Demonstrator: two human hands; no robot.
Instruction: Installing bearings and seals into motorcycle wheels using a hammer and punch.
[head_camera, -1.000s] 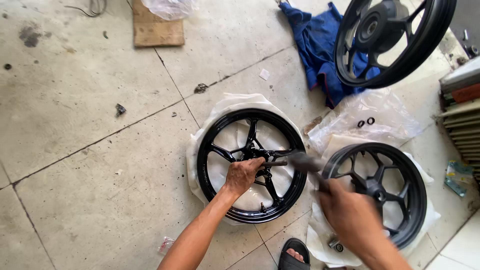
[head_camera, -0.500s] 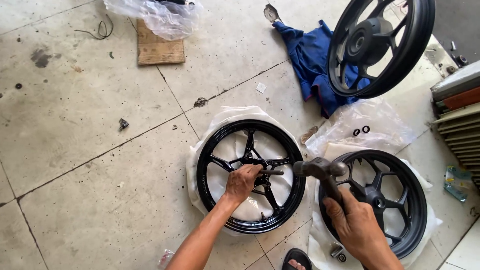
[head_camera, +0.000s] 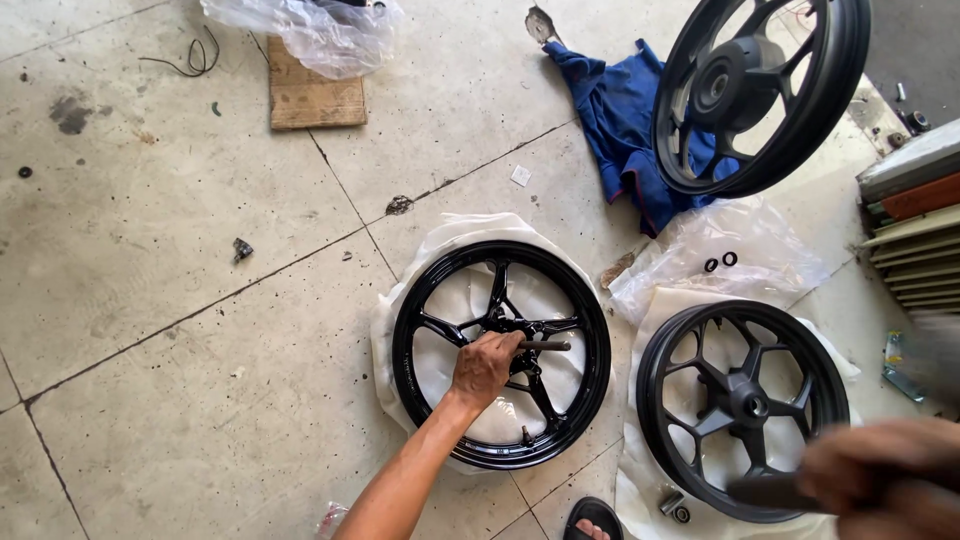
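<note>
A glossy black spoked wheel (head_camera: 410, 330) lies flat on white wrapping on the concrete floor. My left hand (head_camera: 485, 365) rests over its hub and grips a short metal rod (head_camera: 550, 346), which points right across the spokes. My right hand (head_camera: 880, 475) is blurred at the lower right, close to the camera. It is closed around a dark tool handle (head_camera: 765, 490), well away from the rod. Below that hand, a second matte black wheel (head_camera: 655, 400) lies on its own white wrapping.
A third black wheel (head_camera: 850, 80) stands upright at the top right, over a blue cloth (head_camera: 610, 110). A clear plastic bag (head_camera: 770, 235) with two small black rings (head_camera: 720, 262) lies between the wheels. A board (head_camera: 315, 95) lies at the top; stacked metal parts (head_camera: 915, 230) line the right edge.
My right hand has pulled away from the rod at the hub, down to the lower right with its tool. My left hand stays on the rod.
</note>
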